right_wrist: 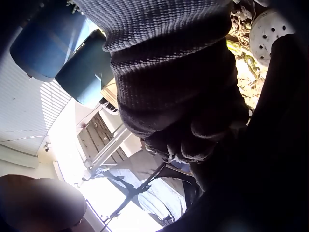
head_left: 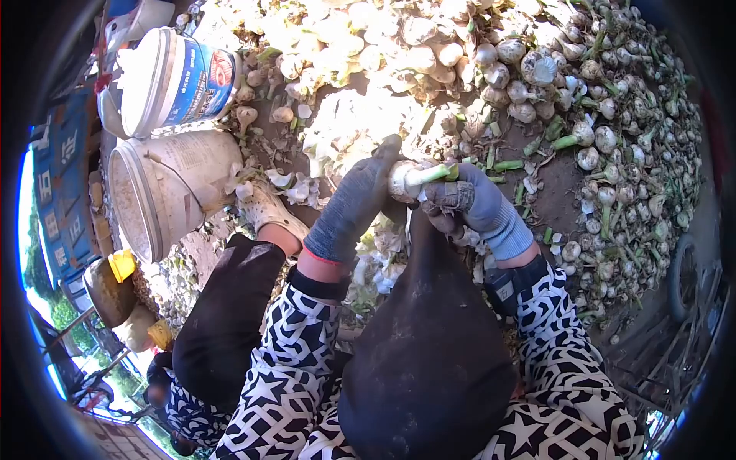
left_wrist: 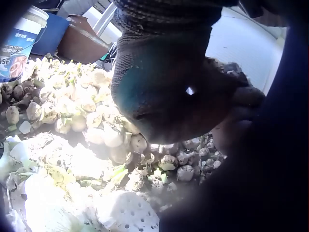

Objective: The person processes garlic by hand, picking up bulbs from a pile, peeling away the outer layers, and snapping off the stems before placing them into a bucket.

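Note:
Between my two gloved hands is a garlic bulb (head_left: 399,181) with its cut pale-green stem (head_left: 431,175) pointing right. My left hand (head_left: 354,201), in a grey knit glove, grips the bulb from the left, thumb up along its far side. At the stem end, the curled fingers of my right hand (head_left: 481,205) pinch the garlic. Both hands meet above a dark-covered knee (head_left: 429,330). In the left wrist view the glove (left_wrist: 159,92) is in deep shade and hides most of the bulb. The right wrist view shows the right glove's curled fingers (right_wrist: 198,145), with the garlic hidden.
A large heap of garlic bulbs (head_left: 613,176) spreads ahead and right. On the left lie a blue-labelled bucket (head_left: 184,80) and a dirty white bucket (head_left: 180,180), both tipped. Loose skins (head_left: 295,188) surround a perforated clog (head_left: 268,207). A wheel (head_left: 682,276) stands at far right.

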The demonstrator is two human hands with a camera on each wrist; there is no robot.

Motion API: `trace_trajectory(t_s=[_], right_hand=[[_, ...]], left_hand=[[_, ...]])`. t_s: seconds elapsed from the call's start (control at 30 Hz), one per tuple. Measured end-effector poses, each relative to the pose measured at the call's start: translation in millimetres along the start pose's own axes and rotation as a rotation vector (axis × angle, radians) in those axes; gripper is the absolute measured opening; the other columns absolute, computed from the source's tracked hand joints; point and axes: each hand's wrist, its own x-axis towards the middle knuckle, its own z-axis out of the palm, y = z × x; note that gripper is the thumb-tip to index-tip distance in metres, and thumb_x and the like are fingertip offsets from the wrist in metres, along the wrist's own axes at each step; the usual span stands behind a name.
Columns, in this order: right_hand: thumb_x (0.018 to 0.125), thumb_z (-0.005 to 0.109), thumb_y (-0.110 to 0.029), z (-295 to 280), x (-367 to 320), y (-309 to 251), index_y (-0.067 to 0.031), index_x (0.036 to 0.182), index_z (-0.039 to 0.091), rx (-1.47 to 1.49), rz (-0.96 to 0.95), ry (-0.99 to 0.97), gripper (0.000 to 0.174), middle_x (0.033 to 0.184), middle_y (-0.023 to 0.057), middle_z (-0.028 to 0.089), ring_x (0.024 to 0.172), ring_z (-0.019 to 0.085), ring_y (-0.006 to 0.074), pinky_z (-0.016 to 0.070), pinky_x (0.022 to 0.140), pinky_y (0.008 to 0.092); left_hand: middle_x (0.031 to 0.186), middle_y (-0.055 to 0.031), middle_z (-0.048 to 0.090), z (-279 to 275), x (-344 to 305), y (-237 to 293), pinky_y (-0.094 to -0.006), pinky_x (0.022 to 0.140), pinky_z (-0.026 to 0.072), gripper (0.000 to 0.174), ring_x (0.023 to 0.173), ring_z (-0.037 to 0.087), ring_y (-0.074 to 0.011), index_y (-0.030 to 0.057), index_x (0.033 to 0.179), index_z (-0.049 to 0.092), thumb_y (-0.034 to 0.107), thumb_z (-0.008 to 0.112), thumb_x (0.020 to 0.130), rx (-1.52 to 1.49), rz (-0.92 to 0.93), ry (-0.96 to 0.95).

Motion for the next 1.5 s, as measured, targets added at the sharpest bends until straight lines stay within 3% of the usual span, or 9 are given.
trace_trajectory(t_s=[0.1,0.47,0.53,0.63,0.8,0.83,1.07,1.33,1.5], right_hand=[[0.092,0.06,-0.021,2,1,-2,0.0015,0.095,0.065,0.131,0.016,0.031,0.023,0.056,0.0075,0.056,0.038,0.048,0.0128,0.0349,0.033,0.0252],[0.093,0.055,-0.026,-34,0,16,0.0001,0.087,0.061,0.676,-0.152,-0.173,0.027,0.059,0.0108,0.055,0.046,0.053,0.0234,0.0439,0.045,0.0352],[0.093,0.056,-0.03,-61,-1,18,0.0034,0.101,0.06,0.34,-0.238,0.001,0.035,0.077,0.0173,0.063,0.065,0.063,0.0288,0.0525,0.062,0.0399],[0.085,0.069,-0.023,-43,-10,18,0.0016,0.133,0.045,-1.557,-0.444,0.488,0.059,0.124,0.0213,0.057,0.106,0.063,0.0265,0.0497,0.092,0.0347],[0.081,0.074,-0.014,16,-27,-27,-0.0024,0.123,0.052,-0.947,-0.446,0.334,0.048,0.107,0.0151,0.065,0.096,0.065,0.021,0.0514,0.084,0.0313],[0.08,0.074,-0.011,22,-24,-30,-0.0028,0.119,0.053,-0.9,-0.469,0.287,0.045,0.102,0.011,0.067,0.094,0.065,0.0168,0.0513,0.082,0.0293],[0.085,0.071,-0.012,29,1,-19,-0.0033,0.1,0.059,-0.589,-0.433,0.308,0.021,0.068,0.0075,0.065,0.062,0.061,0.0111,0.0489,0.057,0.0282],[0.085,0.067,-0.003,0,7,-20,-0.0016,0.109,0.058,-0.89,-0.617,0.616,0.026,0.09,0.0056,0.067,0.082,0.063,0.012,0.051,0.076,0.0269],[0.079,0.072,-0.043,12,-22,-46,-0.0038,0.098,0.062,-0.956,-0.304,0.142,0.044,0.085,0.0107,0.068,0.078,0.065,0.019,0.0496,0.072,0.0318]], left_hand=[[0.112,-0.0116,0.06,20,-1,-19,-0.0285,0.068,0.0548,0.05,0.069,0.064,-0.0147,-0.0008,0.123,0.054,0.042,0.045,0.099,0.126,0.565,0.251],[0.108,-0.0074,0.06,18,-19,-38,-0.0252,0.082,0.0491,0.041,0.096,0.058,-0.0115,-0.0014,0.128,0.049,0.014,0.055,0.09,-0.628,0.473,0.047],[0.109,-0.0092,0.062,15,-17,-39,-0.0245,0.081,0.0484,0.043,0.097,0.058,-0.0114,-0.0025,0.129,0.048,0.015,0.055,0.09,-0.823,0.553,-0.18],[0.117,-0.0125,0.061,16,-18,-35,-0.0259,0.085,0.047,0.054,0.101,0.058,-0.0135,-0.0035,0.131,0.048,0.024,0.063,0.087,-0.588,0.53,-0.008],[0.132,-0.0121,0.053,15,-21,-19,-0.0282,0.094,0.0436,0.053,0.112,0.054,-0.0168,-0.0041,0.132,0.048,0.024,0.058,0.089,-0.385,0.526,0.0],[0.131,-0.0121,0.052,18,-16,-14,-0.0274,0.091,0.0439,0.056,0.108,0.054,-0.0156,-0.0033,0.134,0.046,0.029,0.059,0.089,0.231,0.659,0.249],[0.123,-0.008,0.054,35,-24,-8,-0.0289,0.094,0.0437,0.061,0.105,0.055,-0.0153,-0.0008,0.135,0.043,0.021,0.068,0.084,-0.395,0.564,0.255],[0.124,-0.0115,0.057,28,-42,6,-0.0244,0.081,0.0493,0.076,0.095,0.061,-0.0137,-0.0064,0.131,0.049,0.036,0.071,0.071,-0.461,0.457,0.154],[0.125,-0.0103,0.053,22,-35,1,-0.0285,0.088,0.0473,0.073,0.107,0.055,-0.0156,-0.0038,0.131,0.052,0.041,0.071,0.077,-0.358,0.493,0.082]])
